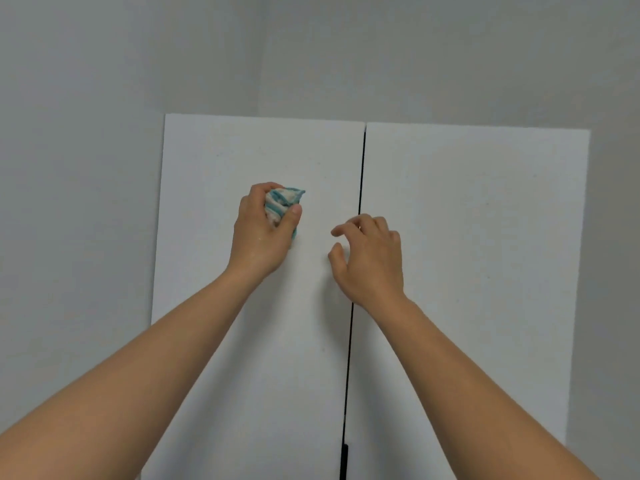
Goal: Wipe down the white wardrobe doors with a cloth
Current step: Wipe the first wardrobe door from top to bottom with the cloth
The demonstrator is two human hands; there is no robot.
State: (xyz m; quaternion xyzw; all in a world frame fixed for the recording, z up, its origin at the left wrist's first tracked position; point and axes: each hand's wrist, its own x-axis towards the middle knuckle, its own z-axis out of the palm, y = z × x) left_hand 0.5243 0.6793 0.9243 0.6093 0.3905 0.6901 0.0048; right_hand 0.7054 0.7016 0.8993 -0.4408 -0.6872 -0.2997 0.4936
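Wardrobe doors fill the middle of the view: a white left door [221, 306] and a white right door [485, 271], shut side by side, with a thin dark gap [360, 174] running down between them. Low on that gap sits a short dark piece [343, 460], too small to identify. Grey wall [86, 133] surrounds the wardrobe on the left, above and on the right, with a corner line running down to the top of the left door.

The person's left hand [261, 233] is closed in a fist around a bunched cloth [282, 204], white with teal stripes. The fingers wrap it from the left and the thumb presses it from the right; a teal corner of the cloth pokes out above the fist to the right. Hand and cloth are in front of the upper part of the left door, a little left of the gap; whether the cloth actually touches the surface cannot be told.

The right hand [372, 258] holds nothing. Its fingers are loosely curled and slightly apart, the thumb held away from them, and it lies over the gap, in front of the inner edges of both doors. Contact with the door cannot be judged. The two hands are near each other but apart, the left one slightly higher. Both bare forearms reach up from the near corners of the view.
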